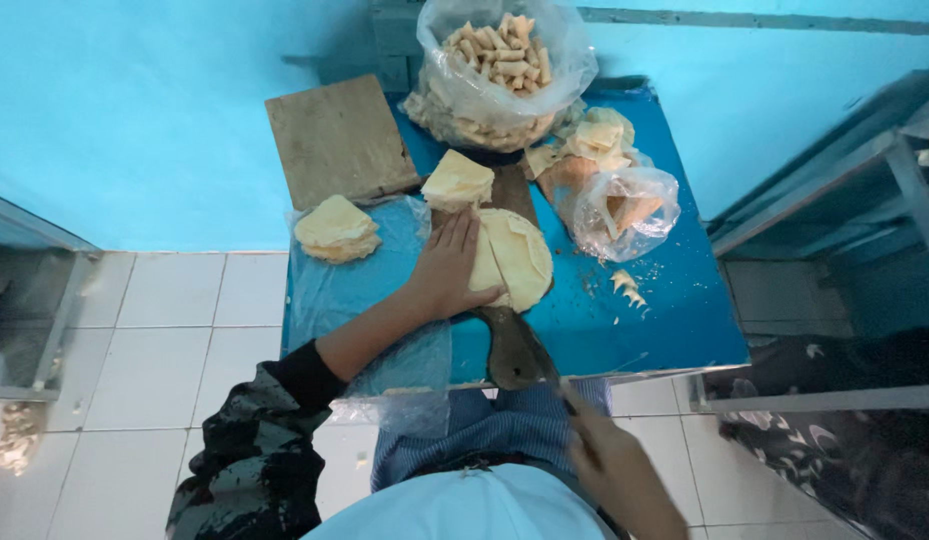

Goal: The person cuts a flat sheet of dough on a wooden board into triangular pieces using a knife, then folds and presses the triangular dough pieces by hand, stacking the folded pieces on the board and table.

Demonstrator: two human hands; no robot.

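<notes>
My left hand point(446, 268) lies flat on a round stack of pale thin dough sheets point(514, 258), which rests on a dark wooden cutting board point(512, 350) on the blue table point(674, 310). The stack shows a straight cut down its middle. My right hand point(609, 455) is low near the table's front edge, closed around the handle of a knife point(564, 395); the blade is blurred and barely seen. A cut wedge-shaped pile of sheets point(456, 180) sits just beyond my left hand.
A large clear bag of rolled pastries point(499, 65) stands at the back. Another pile of cut sheets point(334, 228) lies at left on plastic, beside a bare wooden board point(336, 138). A smaller plastic bag point(624, 208) and scraps point(629, 285) sit at right. White tiled floor surrounds the table.
</notes>
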